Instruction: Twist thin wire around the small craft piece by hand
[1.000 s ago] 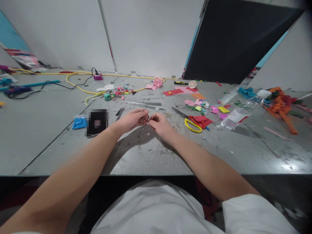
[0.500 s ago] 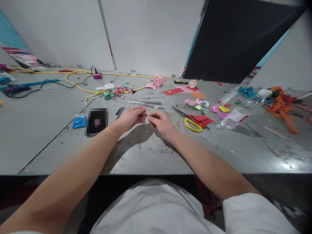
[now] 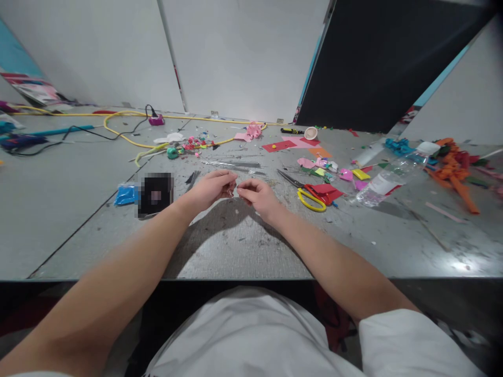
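Two hands work at the table's centre: the left hand point(image 3: 210, 189) and the right hand point(image 3: 257, 196). One pair of yellow-handled scissors point(image 3: 308, 198) lies at three o'clock from them, and one clear plastic bottle point(image 3: 383, 184) further out the same way. One blue packet point(image 3: 126, 195) sits at nine o'clock. One yellow cable point(image 3: 126, 137) runs at eleven o'clock.

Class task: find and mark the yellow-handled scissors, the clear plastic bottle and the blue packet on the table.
yellow-handled scissors point(image 3: 310, 200), head view, on the yellow handle loop.
clear plastic bottle point(image 3: 383, 182), head view, on its label.
blue packet point(image 3: 126, 195), head view, on its middle.
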{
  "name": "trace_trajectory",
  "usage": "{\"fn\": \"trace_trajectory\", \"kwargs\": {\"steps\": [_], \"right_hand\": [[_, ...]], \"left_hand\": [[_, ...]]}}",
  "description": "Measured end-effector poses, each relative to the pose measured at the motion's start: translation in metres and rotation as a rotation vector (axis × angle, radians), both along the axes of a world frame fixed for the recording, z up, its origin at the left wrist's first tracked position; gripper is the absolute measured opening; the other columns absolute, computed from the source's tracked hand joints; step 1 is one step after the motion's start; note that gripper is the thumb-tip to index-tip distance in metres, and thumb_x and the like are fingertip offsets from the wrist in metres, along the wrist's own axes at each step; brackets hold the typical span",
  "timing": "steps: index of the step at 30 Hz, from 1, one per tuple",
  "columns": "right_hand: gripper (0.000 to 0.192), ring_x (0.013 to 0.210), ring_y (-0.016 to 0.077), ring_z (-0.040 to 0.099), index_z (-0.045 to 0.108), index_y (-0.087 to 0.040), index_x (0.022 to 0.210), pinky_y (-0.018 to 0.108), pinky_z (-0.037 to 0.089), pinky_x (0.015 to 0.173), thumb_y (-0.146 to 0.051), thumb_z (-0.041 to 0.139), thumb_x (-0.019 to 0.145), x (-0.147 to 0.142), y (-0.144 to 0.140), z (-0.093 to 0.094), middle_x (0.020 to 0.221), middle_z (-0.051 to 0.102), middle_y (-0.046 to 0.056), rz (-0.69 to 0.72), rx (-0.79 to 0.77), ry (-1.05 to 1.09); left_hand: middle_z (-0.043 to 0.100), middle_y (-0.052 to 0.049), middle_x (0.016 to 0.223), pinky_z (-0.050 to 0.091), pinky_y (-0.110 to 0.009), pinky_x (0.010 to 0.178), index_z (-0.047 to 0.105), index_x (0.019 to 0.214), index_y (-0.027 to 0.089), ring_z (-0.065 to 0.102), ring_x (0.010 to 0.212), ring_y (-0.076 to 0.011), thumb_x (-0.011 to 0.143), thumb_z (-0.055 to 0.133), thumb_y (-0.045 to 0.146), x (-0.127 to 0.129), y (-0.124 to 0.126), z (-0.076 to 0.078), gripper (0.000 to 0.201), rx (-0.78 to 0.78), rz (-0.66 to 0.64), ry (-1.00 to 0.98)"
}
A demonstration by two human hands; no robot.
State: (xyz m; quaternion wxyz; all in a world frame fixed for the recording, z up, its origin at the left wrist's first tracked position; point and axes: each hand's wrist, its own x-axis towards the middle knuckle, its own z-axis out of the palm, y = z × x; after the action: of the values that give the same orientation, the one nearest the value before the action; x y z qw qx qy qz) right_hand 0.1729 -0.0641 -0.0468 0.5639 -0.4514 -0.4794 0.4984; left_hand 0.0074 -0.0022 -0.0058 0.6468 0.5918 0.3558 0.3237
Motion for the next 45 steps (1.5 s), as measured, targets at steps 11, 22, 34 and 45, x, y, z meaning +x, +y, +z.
{"fn": "trace_trajectory", "kwargs": {"steps": [11, 22, 34, 45], "right_hand": [[0.019, 0.067, 0.0160, 0.056, 0.060, -0.025, 0.080, 0.032, 0.045, 0.066, -0.034, 0.077, 0.077, -0.001, 0.001, -0.005, 0.069, 0.059, -0.004, -0.030, -0.017, -0.113], [0.014, 0.078, 0.0185, 0.061, 0.058, -0.025, 0.079, 0.035, 0.049, 0.078, -0.031, 0.071, 0.079, -0.001, -0.001, -0.008, 0.077, 0.067, -0.001, -0.013, 0.089, -0.221], [0.016, 0.081, 0.0196, 0.063, 0.058, -0.025, 0.079, 0.036, 0.049, 0.081, -0.033, 0.072, 0.080, -0.002, -0.004, -0.006, 0.080, 0.070, 0.000, -0.002, 0.094, -0.249], [0.015, 0.079, 0.0180, 0.060, 0.060, -0.024, 0.079, 0.035, 0.046, 0.079, -0.032, 0.073, 0.081, -0.001, -0.004, -0.007, 0.081, 0.068, -0.001, 0.003, 0.069, -0.273]], "left_hand": [[0.057, -0.001, 0.067, 0.045, -0.027, 0.063, 0.063, 0.067, 0.019, 0.054, 0.064, -0.0132, 0.084, 0.080, 0.036, 0.000, -0.003, 0.001, 0.029, 0.045, 0.030, 0.111], [0.060, -0.001, 0.068, 0.044, -0.025, 0.061, 0.066, 0.065, 0.020, 0.053, 0.064, -0.0132, 0.081, 0.073, 0.027, 0.003, -0.003, 0.000, 0.019, 0.058, -0.016, 0.200], [0.063, -0.001, 0.071, 0.043, -0.025, 0.063, 0.069, 0.071, 0.020, 0.055, 0.065, -0.0125, 0.082, 0.072, 0.026, 0.003, -0.004, -0.001, 0.013, 0.051, -0.052, 0.210], [0.062, -0.001, 0.071, 0.042, -0.026, 0.062, 0.068, 0.072, 0.020, 0.054, 0.065, -0.0129, 0.084, 0.072, 0.026, 0.003, -0.006, 0.000, 0.014, 0.097, -0.060, 0.248]]}}
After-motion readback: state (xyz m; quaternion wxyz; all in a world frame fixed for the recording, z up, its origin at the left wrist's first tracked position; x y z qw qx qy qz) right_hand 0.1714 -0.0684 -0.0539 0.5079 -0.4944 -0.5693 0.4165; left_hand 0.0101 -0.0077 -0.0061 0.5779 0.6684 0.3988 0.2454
